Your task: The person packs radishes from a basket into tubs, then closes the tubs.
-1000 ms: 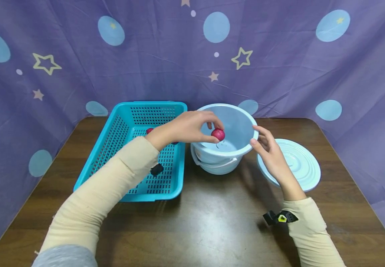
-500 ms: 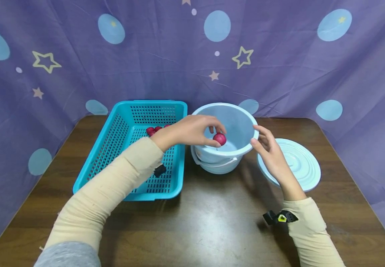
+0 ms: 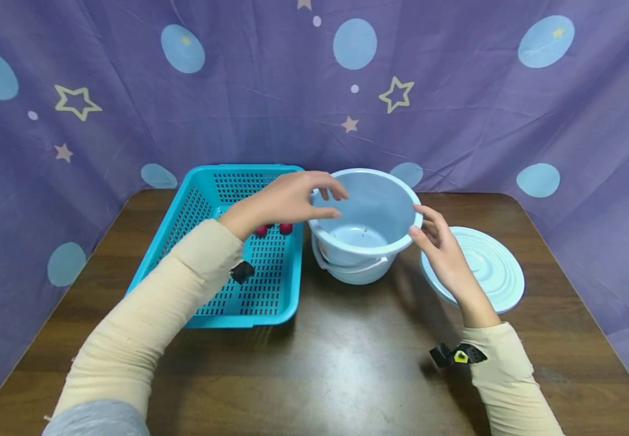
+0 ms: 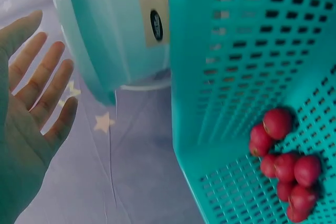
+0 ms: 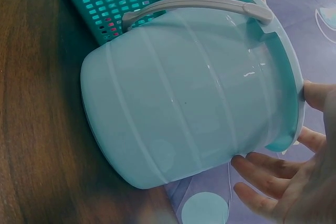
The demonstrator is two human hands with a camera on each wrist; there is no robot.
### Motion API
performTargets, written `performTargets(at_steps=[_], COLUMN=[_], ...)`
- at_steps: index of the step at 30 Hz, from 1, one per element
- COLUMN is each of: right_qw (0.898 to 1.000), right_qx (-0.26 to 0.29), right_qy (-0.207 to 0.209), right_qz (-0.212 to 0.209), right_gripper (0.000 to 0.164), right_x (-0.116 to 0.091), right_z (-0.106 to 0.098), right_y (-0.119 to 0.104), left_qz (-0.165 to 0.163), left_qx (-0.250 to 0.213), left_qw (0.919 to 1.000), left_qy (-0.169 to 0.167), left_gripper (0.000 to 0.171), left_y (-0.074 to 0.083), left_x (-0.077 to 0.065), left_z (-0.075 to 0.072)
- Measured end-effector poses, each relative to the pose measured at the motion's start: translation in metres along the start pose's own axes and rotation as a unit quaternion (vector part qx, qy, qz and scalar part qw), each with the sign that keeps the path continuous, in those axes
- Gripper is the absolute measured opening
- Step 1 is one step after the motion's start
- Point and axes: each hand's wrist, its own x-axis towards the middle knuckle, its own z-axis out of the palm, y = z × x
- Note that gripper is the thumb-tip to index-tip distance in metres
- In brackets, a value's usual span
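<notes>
From the head camera, my left hand (image 3: pixel 298 197) is relaxed and holds nothing, thumb parted from gently bent fingers, their tips over the left rim of the bucket (image 3: pixel 357 277). That is smooth, pale blue plastic, round and wide-mouthed, with room around my fingertips; the specks on its floor are too small to tell. My right hand (image 3: pixel 445 254) grips the opposite rim with thumb and fingers. Beside it lies the lid (image 3: pixel 489 266), ringed with ridges. The basket (image 3: pixel 297 266) is turquoise and pierced, and only a narrow strip of the glossy wooden table (image 3: pixel 336 357) shows between its edge and the bucket.

My left wrist shows the palm broad and the fingers spread, near the bucket's rim; a tan label (image 4: pixel 155 3) marks its wall. The red, round pieces (image 4: pixel 286 167) sit bunched on the basket's perforated floor, smooth-skinned and touching.

My right wrist shows shallow bands around the bucket wall and a curved, greyish handle (image 5: pixel 194 3). My thumb meets the rim, lower fingers bent against the wall, with the patterned cloth (image 5: pixel 205 205) behind.
</notes>
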Motion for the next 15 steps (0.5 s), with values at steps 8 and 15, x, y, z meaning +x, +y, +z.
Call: performTargets(at_steps=[8,15], right_qw=[1.000,1.000], right_qx=[0.000,-0.004], right_qy=[-0.002,0.000], right_qz=[-0.001,-0.004], right_gripper=[0.053,0.054], right_x=[-0.001,-0.001], right_z=[0.001,0.000], right_y=[0.000,0.000], left_qz=[-0.041,-0.064], left_qx=[-0.009,0.023], left_qw=[0.9988,0.9965], left_qy=[0.027,0.049], left_gripper=[0.031,0.027], left_y=[-0.018,-0.034], left_x=[-0.022,-0.039], left_z=[-0.009,-0.010])
